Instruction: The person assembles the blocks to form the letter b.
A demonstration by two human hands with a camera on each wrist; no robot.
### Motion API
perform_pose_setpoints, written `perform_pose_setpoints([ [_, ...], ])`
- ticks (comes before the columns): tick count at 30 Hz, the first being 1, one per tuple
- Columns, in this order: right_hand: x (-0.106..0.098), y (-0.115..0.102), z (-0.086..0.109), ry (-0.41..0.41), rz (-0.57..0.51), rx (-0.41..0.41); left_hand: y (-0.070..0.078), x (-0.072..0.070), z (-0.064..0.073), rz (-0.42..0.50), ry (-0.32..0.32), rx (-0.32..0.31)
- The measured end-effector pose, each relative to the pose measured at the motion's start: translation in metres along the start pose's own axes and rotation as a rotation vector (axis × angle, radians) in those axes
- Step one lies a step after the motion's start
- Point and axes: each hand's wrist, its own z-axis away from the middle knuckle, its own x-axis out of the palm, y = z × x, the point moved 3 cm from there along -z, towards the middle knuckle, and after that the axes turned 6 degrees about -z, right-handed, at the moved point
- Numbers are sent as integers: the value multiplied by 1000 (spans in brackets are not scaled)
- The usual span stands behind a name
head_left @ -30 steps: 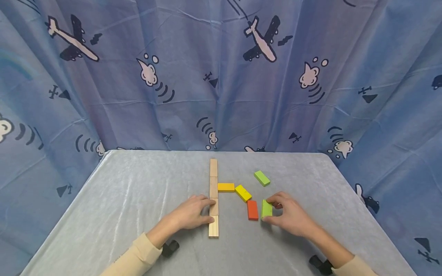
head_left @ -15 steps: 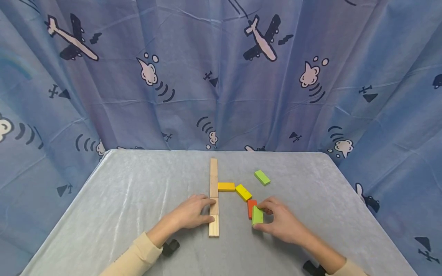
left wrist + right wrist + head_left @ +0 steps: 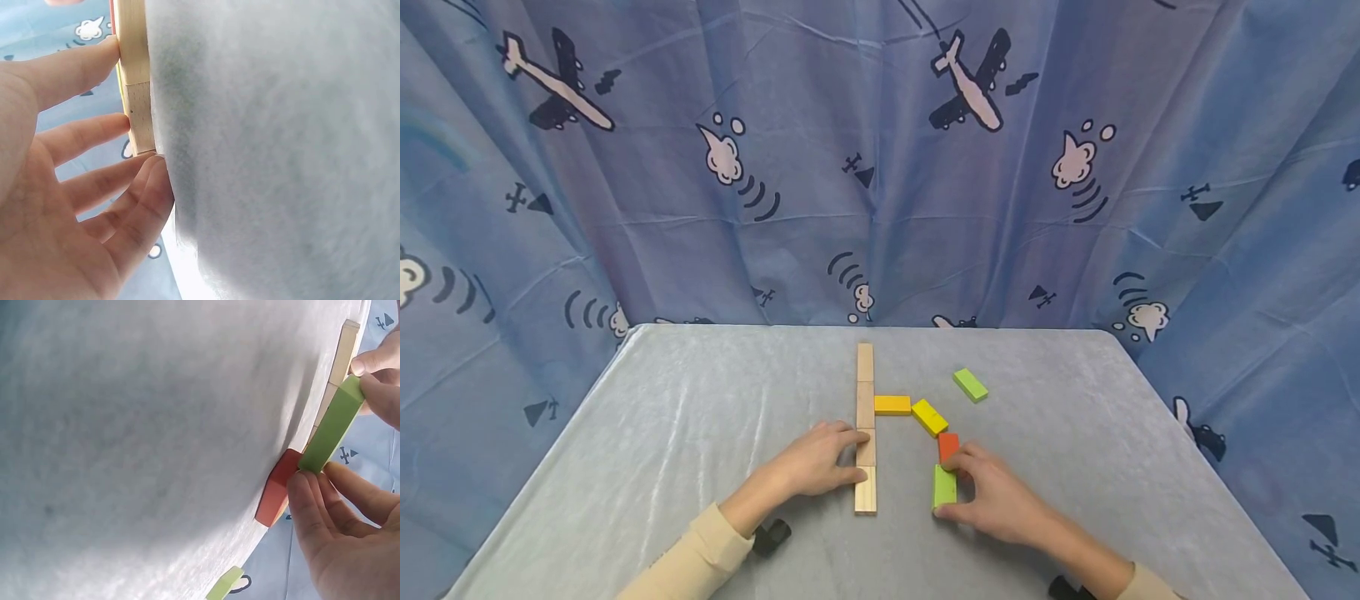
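A column of plain wooden blocks point(image 3: 866, 404) lies end to end on the cloth. My left hand point(image 3: 816, 461) rests its thumb and fingertips on the two nearest blocks, its fingers fairly straight in the left wrist view. From the column an orange-yellow block point(image 3: 892, 406) runs right, then a slanted yellow block point(image 3: 930, 418), then a red block point(image 3: 949, 447). My right hand point(image 3: 1000, 500) pinches a green block point(image 3: 332, 428) by its two ends, thumb at the near end and fingers at the far one. This green block is at the red block's near end.
A second green block point(image 3: 971, 385) lies apart, farther back on the right. Pale grey cloth covers the table point(image 3: 722, 375). Behind the table's far edge hangs a blue curtain point(image 3: 805, 167) printed with planes.
My right hand has carried the green block left and nearer to me, from the red block's right side to its near end. My left hand has stayed on the wooden blocks.
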Motion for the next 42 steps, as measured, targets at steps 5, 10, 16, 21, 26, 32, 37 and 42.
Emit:
perform_pose_setpoints([
  [5, 5, -2, 1, -24, 25, 6, 0, -1, 1, 1, -2, -5],
  [10, 9, -3, 3, -32, 53, -19, 0, -1, 1, -2, 1, -6],
  [16, 9, -2, 4, -79, 51, -32, 1, -1, 1, -2, -1, -8],
  [21, 7, -1, 3, -84, 38, -17, 1, -1, 1, 2, -7, -8],
  [26, 10, -3, 2, 1, 101, -30, 0, 0, 1, -2, -10, -9],
  [32, 12, -7, -2, 46, 140, 34, 1, 0, 1, -7, -4, -1],
  [37, 6, -8, -4, 70, 147, 67, 1, 0, 1, -5, -2, -2],
  [42, -11, -7, -9, 81, 147, 111, 0, 0, 1, -11, -3, -7],
])
